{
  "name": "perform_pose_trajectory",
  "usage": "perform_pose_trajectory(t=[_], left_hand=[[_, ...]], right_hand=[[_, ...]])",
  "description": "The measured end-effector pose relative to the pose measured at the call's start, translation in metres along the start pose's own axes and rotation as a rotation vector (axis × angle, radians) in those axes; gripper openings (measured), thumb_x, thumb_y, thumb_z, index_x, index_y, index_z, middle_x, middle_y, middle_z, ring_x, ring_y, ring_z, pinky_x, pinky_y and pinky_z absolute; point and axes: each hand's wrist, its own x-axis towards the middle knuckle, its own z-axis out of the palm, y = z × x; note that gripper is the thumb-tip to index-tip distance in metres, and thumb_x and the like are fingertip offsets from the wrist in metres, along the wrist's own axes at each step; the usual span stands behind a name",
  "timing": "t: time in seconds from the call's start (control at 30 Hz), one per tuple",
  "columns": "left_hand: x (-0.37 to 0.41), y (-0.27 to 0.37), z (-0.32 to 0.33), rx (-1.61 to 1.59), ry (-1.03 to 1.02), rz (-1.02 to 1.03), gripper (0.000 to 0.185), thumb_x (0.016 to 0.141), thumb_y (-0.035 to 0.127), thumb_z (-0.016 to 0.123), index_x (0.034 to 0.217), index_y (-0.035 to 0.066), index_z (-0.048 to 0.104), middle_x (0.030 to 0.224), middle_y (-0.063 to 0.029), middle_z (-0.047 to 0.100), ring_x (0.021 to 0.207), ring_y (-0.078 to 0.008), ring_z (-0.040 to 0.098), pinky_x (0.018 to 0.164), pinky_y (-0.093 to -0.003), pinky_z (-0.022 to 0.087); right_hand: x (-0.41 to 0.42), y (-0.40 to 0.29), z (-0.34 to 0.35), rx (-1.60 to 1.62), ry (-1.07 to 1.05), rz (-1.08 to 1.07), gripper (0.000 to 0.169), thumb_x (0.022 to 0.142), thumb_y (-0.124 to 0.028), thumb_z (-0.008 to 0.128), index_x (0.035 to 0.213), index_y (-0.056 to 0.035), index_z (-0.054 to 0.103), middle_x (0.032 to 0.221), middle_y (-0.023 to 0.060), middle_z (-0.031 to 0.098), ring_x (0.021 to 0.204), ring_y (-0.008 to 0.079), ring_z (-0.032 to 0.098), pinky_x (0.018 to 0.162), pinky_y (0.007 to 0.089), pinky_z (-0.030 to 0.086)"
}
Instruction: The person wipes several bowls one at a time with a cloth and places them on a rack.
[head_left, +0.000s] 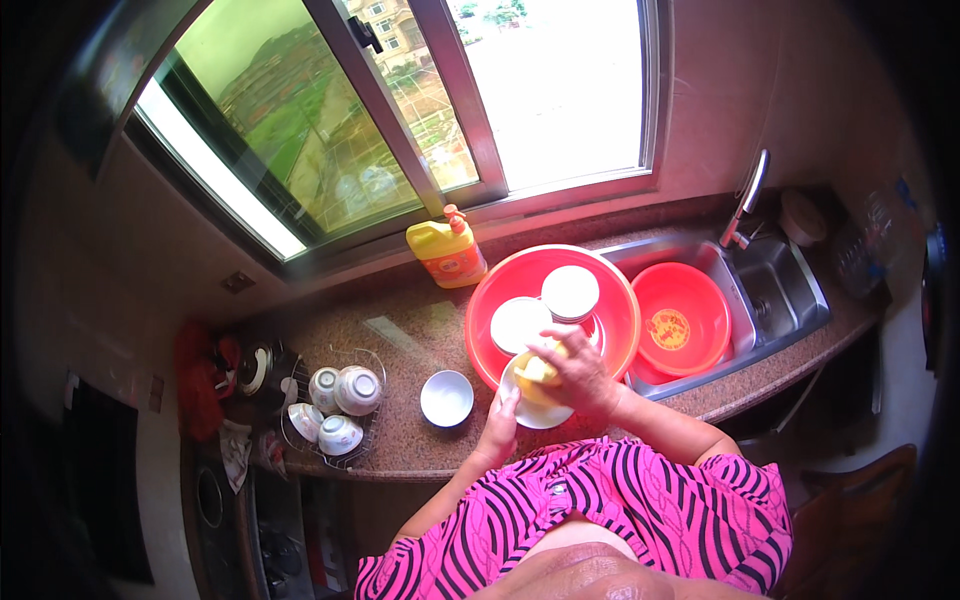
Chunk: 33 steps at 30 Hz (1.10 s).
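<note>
My left hand (501, 427) grips the left rim of a white plate (541, 417), which is tilted over the near edge of a large red plastic basin (480, 330). On the plate's face, my right hand (581, 375) presses a yellow cloth or sponge (536, 373); its exact kind is hard to tell. Part of the plate is hidden under that hand. Inside the basin stand a stack of white dishes (570, 289) and another white dish or stack (519, 322) beside it. To the left of the basin, a white bowl (447, 397) rests on the granite counter.
A wire rack (352, 454) holds several patterned bowls (358, 388). A yellow pump bottle (448, 255) stands behind the basin by the window. At right, a smaller red basin (686, 289) sits in the steel double sink (784, 289), under a chrome faucet (750, 191). The counter's near edge (390, 474) curves.
</note>
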Motion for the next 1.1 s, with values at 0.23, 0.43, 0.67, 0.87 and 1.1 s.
perform_pose_trajectory(t=[0.23, 0.43, 0.67, 0.87, 1.1], left_hand=[[0.004, 0.011, -0.004, 0.068, 0.002, 0.075, 0.05, 0.108, 0.024, 0.042, 0.152, 0.002, 0.032, 0.147, -0.0136, 0.046, 0.134, -0.024, 0.046, 0.112, -0.0378, 0.038], [0.004, 0.003, 0.014, 0.023, 0.015, 0.116, 0.053, 0.11, 0.036, 0.04, 0.152, 0.005, 0.032, 0.146, -0.0105, 0.045, 0.133, -0.0217, 0.045, 0.11, -0.0352, 0.038], [0.013, 0.013, -0.018, 0.615, 0.063, 0.42, 0.052, 0.11, 0.04, 0.038, 0.144, 0.0, 0.042, 0.135, -0.0146, 0.054, 0.126, -0.023, 0.05, 0.108, -0.0364, 0.039], [0.011, 0.028, -0.009, 0.406, 0.01, 0.265, 0.055, 0.11, 0.041, 0.037, 0.146, -0.001, 0.04, 0.137, -0.0148, 0.052, 0.128, -0.023, 0.048, 0.111, -0.0359, 0.036], [0.03, -0.009, -0.003, 0.33, -0.031, 0.197, 0.061, 0.11, 0.044, 0.035, 0.152, -0.001, 0.032, 0.148, -0.0156, 0.044, 0.138, -0.0227, 0.04, 0.116, -0.0359, 0.03]], right_hand=[[-0.017, 0.011, 0.024, -0.213, -0.438, -0.025, 0.046, 0.069, -0.02, 0.078, 0.112, -0.0137, 0.063, 0.11, 0.0092, 0.062, 0.103, 0.0303, 0.063, 0.08, 0.0449, 0.056], [0.001, -0.003, 0.043, 0.289, -0.194, 0.221, 0.039, 0.078, -0.021, 0.077, 0.11, -0.0078, 0.059, 0.094, 0.0163, 0.062, 0.088, 0.0382, 0.065, 0.074, 0.0465, 0.053], [0.001, 0.001, 0.021, 0.144, -0.648, 0.025, 0.043, 0.083, -0.037, 0.075, 0.113, -0.0097, 0.06, 0.095, 0.0162, 0.064, 0.085, 0.039, 0.068, 0.07, 0.0485, 0.056], [0.035, 0.007, -0.019, -0.049, -0.11, 0.154, 0.035, 0.076, -0.012, 0.076, 0.106, -0.0082, 0.058, 0.093, 0.0138, 0.06, 0.08, 0.0343, 0.067, 0.063, 0.0427, 0.056], [0.014, -0.01, 0.027, 0.294, -0.051, 0.163, 0.036, 0.077, -0.017, 0.076, 0.105, -0.0063, 0.058, 0.097, 0.0147, 0.062, 0.086, 0.0357, 0.066, 0.068, 0.0446, 0.053]])
